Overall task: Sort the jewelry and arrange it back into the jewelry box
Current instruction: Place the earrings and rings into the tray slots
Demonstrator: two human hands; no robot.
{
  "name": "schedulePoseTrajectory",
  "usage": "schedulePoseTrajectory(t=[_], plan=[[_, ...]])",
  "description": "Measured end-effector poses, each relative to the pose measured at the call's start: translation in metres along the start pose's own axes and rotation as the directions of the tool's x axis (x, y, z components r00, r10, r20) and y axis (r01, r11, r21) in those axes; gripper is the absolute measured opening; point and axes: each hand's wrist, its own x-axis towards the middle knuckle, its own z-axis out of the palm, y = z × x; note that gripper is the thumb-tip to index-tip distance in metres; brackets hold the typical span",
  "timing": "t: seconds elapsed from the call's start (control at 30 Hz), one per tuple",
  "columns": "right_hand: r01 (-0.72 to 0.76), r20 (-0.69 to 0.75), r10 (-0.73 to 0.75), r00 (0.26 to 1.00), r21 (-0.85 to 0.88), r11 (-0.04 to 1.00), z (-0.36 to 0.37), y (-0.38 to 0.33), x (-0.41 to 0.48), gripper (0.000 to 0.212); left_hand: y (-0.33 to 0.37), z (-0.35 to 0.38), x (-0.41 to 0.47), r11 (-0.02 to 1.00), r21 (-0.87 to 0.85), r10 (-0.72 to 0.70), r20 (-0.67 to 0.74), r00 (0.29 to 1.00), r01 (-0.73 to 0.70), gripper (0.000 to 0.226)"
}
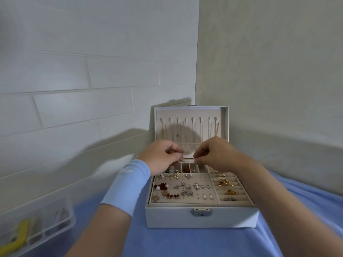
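Pinching a small pale piece of jewelry (182, 159) between the curled fingertips of left hand (163, 156) and right hand (217, 154), just above the far compartments of the open jewelry box (202, 217). Raised there, probably, for a closer look before choosing a slot. Seemingly stretched left to right, long axis across the box; too small to tell its kind or which end leads.

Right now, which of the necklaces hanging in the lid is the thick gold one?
The necklace on the far-right hook of the lid: a chunky gold chain, while the others to its left are thin and fine.
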Motion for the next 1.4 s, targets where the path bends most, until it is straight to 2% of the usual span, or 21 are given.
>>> schedulePoseTrajectory(t=[0.1, 0.3, 0.47, 0.67, 0.8, 0.93, 1.1, 1.23, 1.33, 1.4], plan=[[0.028, 0.013, -0.028, 1.000, -0.042, 0.999, 0.006, 0.001, 0.000, 0.010, -0.001, 0.006, 0.003, 1.000, -0.026, 0.006, 0.011, 1.000, -0.006, 0.013], [0.010, -0.002, -0.010, 1.000, -0.052, 0.999, 0.004, 0.010, 0.003, 0.017, -0.004, 0.015, 0.012, 0.978, -0.206, -0.016, 0.011, 1.000, 0.018, 0.015], [0.009, 0.057, -0.005, 0.998, -0.074, 0.997, -0.003, 0.016, 0.005, 0.024, -0.011, 0.015, 0.019, 0.957, -0.289, -0.022, -0.035, 0.999, 0.011, 0.017], [-0.012, 0.078, 0.016, 0.997, -0.053, 0.999, 0.001, 0.016, 0.008, 0.022, -0.014, 0.007, 0.024, 0.848, -0.529, -0.076, -0.033, 0.997, 0.047, 0.019], [0.001, 0.079, 0.004, 0.997, -0.071, 0.997, -0.001, 0.015, 0.010, 0.015, -0.014, 0.012, 0.024, 0.862, -0.504, -0.085, -0.033, 0.996, 0.057, 0.019], [0.039, 0.006, -0.039, 0.999, 0.106, 0.994, 0.007, 0.005, 0.008, 0.011, -0.015, 0.012, 0.025, 0.866, -0.498, -0.081, -0.060, 0.995, 0.040, 0.019], [0.085, 0.063, -0.087, 0.994, 0.037, 0.996, 0.025, -0.012, 0.007, 0.013, -0.019, 0.002, 0.027, 0.883, -0.469, -0.085, -0.135, 0.987, 0.012, 0.019], [0.067, 0.062, -0.065, 0.996, -0.037, 0.997, 0.026, -0.012, 0.006, 0.015, -0.019, 0.002, 0.023, 0.899, -0.437, -0.084, -0.136, 0.987, 0.016, 0.019], [0.074, 0.036, -0.074, 0.997, -0.002, 0.997, 0.026, -0.012, 0.006, 0.019, -0.017, 0.003, 0.021, 0.917, -0.399, -0.066, -0.123, 0.990, 0.011, 0.020], [0.080, 0.069, -0.080, 0.994, 0.006, 0.997, 0.027, -0.015, 0.005, 0.027, -0.015, 0.002, 0.020, 0.929, -0.371, -0.051, -0.131, 0.990, -0.001, 0.020]])
